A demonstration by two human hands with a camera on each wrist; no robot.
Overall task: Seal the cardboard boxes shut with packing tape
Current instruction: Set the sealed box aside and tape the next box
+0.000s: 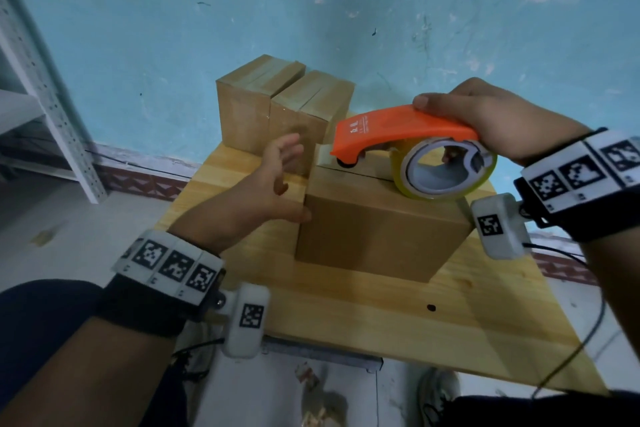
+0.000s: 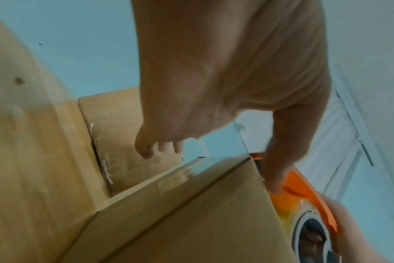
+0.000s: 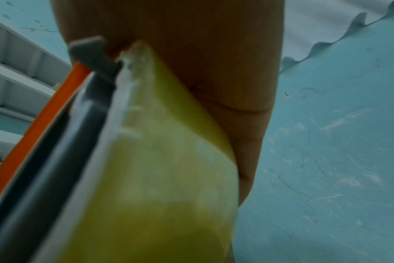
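On the wooden surface (image 1: pixel 381 315), two boxes (image 1: pixel 277 104) at 12 o'clock already wear tape along their tops and look finished. The nearer box (image 1: pixel 377 236), at centre, is judged mid-seal, its flap seam still showing. The right hand (image 1: pixel 491 121) grips an orange dispenser (image 1: pixel 398 130) at the seam's far end; the left hand (image 1: pixel 273 180), fingers spread, braces the box's 9 o'clock side.

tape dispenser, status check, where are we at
Right hand grips orange tape dispenser, nose on near box top seam. Left hand open, against box's left edge. Nothing blocking.
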